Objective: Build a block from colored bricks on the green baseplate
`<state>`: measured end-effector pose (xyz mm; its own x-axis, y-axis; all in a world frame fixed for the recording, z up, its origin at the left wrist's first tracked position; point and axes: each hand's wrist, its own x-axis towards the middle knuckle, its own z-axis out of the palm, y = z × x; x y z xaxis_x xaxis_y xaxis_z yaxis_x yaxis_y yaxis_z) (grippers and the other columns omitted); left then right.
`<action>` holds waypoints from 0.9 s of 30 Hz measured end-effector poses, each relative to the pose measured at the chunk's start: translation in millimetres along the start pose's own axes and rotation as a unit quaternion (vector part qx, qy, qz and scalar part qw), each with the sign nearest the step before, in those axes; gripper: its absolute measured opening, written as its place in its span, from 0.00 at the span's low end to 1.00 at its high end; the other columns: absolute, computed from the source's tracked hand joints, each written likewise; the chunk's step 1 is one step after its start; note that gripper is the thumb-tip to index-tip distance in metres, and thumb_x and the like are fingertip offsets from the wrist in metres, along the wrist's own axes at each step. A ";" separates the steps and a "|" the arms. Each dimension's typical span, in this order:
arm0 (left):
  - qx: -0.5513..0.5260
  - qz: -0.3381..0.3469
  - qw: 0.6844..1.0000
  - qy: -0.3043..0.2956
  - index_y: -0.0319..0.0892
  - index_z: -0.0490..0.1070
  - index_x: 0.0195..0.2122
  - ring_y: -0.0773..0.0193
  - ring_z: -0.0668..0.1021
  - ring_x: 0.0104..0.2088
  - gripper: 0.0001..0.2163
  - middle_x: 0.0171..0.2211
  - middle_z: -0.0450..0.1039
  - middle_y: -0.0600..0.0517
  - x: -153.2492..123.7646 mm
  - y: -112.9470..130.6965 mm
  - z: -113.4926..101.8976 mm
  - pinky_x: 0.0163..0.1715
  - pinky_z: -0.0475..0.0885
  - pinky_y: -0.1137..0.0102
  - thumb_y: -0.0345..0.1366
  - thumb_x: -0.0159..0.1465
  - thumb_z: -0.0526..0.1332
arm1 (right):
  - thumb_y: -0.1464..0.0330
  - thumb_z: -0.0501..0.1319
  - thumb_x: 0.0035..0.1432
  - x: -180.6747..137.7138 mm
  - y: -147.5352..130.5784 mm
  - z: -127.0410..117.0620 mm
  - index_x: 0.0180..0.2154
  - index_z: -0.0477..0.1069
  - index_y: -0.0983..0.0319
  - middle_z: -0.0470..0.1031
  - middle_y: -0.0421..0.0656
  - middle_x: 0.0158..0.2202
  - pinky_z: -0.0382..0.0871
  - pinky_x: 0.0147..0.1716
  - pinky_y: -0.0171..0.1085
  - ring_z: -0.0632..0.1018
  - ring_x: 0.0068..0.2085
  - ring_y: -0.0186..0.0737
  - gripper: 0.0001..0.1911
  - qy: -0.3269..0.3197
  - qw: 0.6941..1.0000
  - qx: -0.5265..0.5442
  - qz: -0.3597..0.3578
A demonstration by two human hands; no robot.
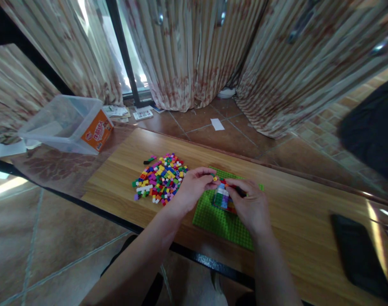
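Observation:
A green studded baseplate (pixel 227 227) lies on the wooden table. On it stands a small build of toy bricks (pixel 222 199), with white, light blue, green, purple and red parts showing. My left hand (pixel 194 187) is closed in a pinch on a small yellow and green toy brick (pixel 215 178), at the far left edge of the build. My right hand (pixel 251 202) curls round the build's right side, its thumb and fingers closed on it near some red bricks at the top. Its palm hides part of the build. Left of my left hand spreads a pile of loose multicoloured bricks (pixel 165 176).
A clear plastic bin (pixel 63 140) with an orange label stands at the table's left end. A black phone-like slab (pixel 356 250) lies at the right. Papers (pixel 143 114) and a white sheet (pixel 217 124) are beyond the table, before the curtains (pixel 187 55). A dark shape (pixel 372 127) is at far right.

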<state>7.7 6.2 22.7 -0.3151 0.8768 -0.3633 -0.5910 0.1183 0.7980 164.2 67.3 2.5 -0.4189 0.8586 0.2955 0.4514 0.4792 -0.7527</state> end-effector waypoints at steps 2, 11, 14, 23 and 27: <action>0.004 0.005 1.000 -0.002 0.35 0.74 0.35 0.71 0.79 0.27 0.04 0.27 0.77 0.50 0.3 -0.6 -1.2 0.37 0.75 0.73 0.24 0.60 0.62 | 0.65 0.62 0.58 -0.5 0.3 -0.9 0.38 0.81 0.55 0.82 0.44 0.38 0.69 0.45 0.46 0.77 0.42 0.46 0.09 0.001 1.000 -0.009 -0.006; 0.011 -0.008 1.000 0.005 0.35 0.74 0.34 0.71 0.78 0.27 0.05 0.26 0.77 0.51 -1.9 1.3 1.7 0.36 0.74 0.73 0.22 0.61 0.59 | 0.66 0.60 0.59 -1.4 0.4 -2.8 0.38 0.81 0.54 0.82 0.42 0.36 0.70 0.42 0.44 0.77 0.39 0.45 0.10 -0.005 0.998 -0.030 -0.050; 0.018 -0.009 1.000 0.000 0.35 0.74 0.34 0.71 0.79 0.27 0.05 0.26 0.77 0.51 -2.5 1.4 1.4 0.37 0.75 0.73 0.23 0.60 0.60 | 0.66 0.61 0.59 -1.7 1.4 -0.9 0.38 0.81 0.55 0.82 0.42 0.36 0.70 0.42 0.44 0.77 0.39 0.45 0.10 0.000 0.999 -0.023 -0.039; 0.016 -0.011 1.000 0.002 0.35 0.74 0.34 0.71 0.78 0.26 0.05 0.26 0.76 0.52 -1.6 0.1 2.1 0.37 0.75 0.73 0.22 0.60 0.60 | 0.62 0.64 0.55 1.2 5.7 -1.1 0.41 0.80 0.58 0.80 0.47 0.42 0.69 0.48 0.50 0.77 0.45 0.49 0.12 0.021 0.999 -0.031 0.011; 0.015 -0.015 1.000 0.002 0.35 0.74 0.34 0.71 0.78 0.27 0.06 0.26 0.76 0.52 -1.4 -0.3 2.4 0.38 0.75 0.73 0.21 0.60 0.60 | 0.60 0.64 0.55 2.5 7.6 -2.7 0.40 0.80 0.58 0.80 0.47 0.43 0.68 0.51 0.51 0.77 0.46 0.49 0.13 0.040 0.998 -0.027 0.033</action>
<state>10.1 6.0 24.1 -0.3010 0.8709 -0.3886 -0.5771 0.1580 0.8012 168.7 73.6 -0.9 -0.3229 0.8994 0.2945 0.5189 0.4285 -0.7397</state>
